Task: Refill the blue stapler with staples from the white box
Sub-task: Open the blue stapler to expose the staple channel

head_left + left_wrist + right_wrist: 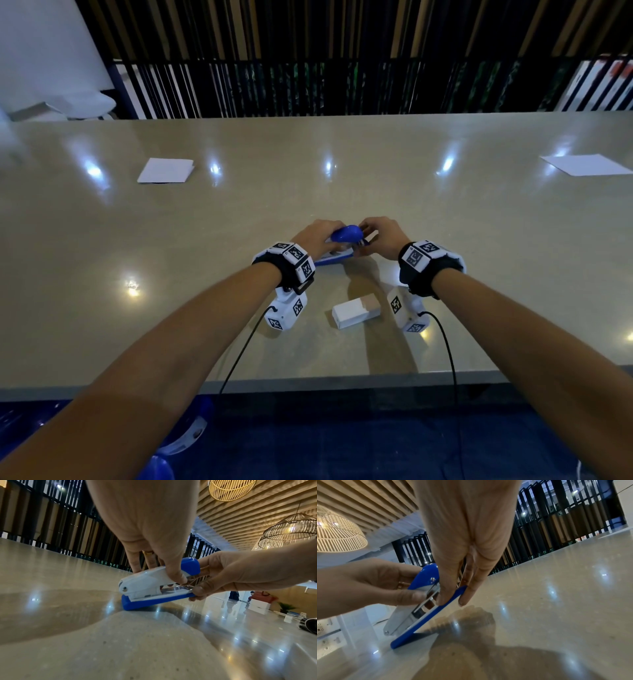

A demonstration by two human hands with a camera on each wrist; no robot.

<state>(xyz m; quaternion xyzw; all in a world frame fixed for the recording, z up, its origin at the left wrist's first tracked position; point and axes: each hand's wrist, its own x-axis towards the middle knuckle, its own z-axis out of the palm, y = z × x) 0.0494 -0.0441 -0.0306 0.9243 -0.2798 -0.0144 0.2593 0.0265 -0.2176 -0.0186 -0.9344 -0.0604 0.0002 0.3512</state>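
Note:
The blue and white stapler (346, 236) lies mid-table, its rear on the top and its front end raised. My left hand (317, 236) grips its white and blue upper arm (145, 585) from above, thumb on the near side and fingers behind. My right hand (376, 236) pinches the front tip of the blue base (459, 591) between thumb and fingers. A gap shows between the upper arm and the base, with the metal magazine (426, 601) visible in it. The white box (354, 311) lies nearer to me between my wrists, slid partly open with a brown inner tray showing.
A folded white paper (166, 170) lies far left on the beige table (205, 246), and a flat white sheet (585, 164) far right. The table's front edge (308, 383) is close to me. A black slatted railing (342, 85) runs behind the table.

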